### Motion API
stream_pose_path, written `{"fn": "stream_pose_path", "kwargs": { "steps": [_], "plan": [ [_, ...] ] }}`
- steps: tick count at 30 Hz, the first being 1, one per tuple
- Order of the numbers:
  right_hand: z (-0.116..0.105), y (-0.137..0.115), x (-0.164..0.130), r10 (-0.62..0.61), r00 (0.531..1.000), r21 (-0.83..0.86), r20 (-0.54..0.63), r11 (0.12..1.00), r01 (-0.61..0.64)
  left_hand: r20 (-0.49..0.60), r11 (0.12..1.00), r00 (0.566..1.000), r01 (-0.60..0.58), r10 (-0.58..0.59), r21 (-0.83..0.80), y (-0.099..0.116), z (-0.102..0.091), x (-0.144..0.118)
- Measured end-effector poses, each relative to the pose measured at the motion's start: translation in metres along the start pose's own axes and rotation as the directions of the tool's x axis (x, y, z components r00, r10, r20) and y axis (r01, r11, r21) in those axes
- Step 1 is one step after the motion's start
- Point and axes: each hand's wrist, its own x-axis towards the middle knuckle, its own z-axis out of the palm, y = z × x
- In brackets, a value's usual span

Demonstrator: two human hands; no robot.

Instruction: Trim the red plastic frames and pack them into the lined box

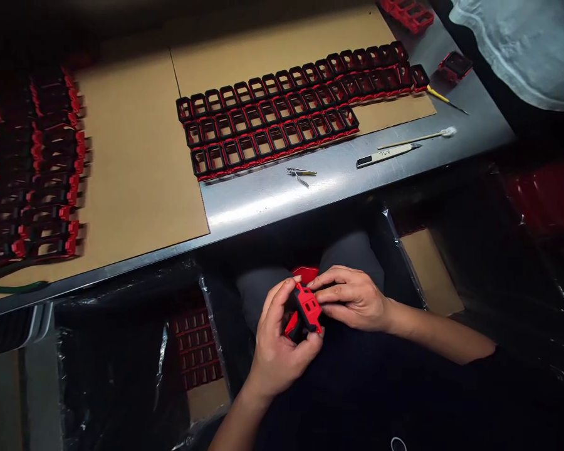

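Above my lap I hold a small red-and-black plastic frame (pixel 309 305), tilted, with small rectangular slots in its red face. My left hand (pixel 282 347) grips it, thumb at the lower end and fingers around the far side. From the right, my right hand (pixel 352 297) has its bent fingertips against the upper and right edge of the same piece. Whether a small tool sits between those fingertips is hidden. Beyond, on the bench, rows of similar red-and-black frames (pixel 272 139) stand on a cardboard sheet (pixel 136 156).
A white-and-black pen-like knife (pixel 388 155), a cotton-tipped stick (pixel 413 139), a yellow-handled tool (pixel 439 97) and small metal bits (pixel 301 173) lie on the metal bench (pixel 249 213). More frames (pixel 51 188) fill the left. Plastic-lined boxes (pixel 122 363) flank my legs.
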Motion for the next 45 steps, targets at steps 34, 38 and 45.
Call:
{"fn": "stream_pose_path", "kwargs": {
  "steps": [34, 38, 45],
  "plan": [
    [0.006, 0.008, -0.004, 0.590, 0.521, 0.710, 0.617, -0.131, -0.692, 0.013, 0.996, 0.998, -0.061, 0.062, -0.062, -0.004, 0.000, -0.001],
    [0.003, 0.005, -0.002, 0.621, 0.528, 0.704, 0.579, -0.055, -0.708, 0.067, 0.982, 0.998, -0.004, 0.017, -0.190, -0.004, -0.003, 0.002],
    [0.003, 0.002, -0.001, 0.564, 0.562, 0.677, 0.605, 0.006, -0.736, -0.089, 0.894, 0.939, 0.283, -0.332, -0.349, -0.012, -0.003, 0.016]
  ]
}}
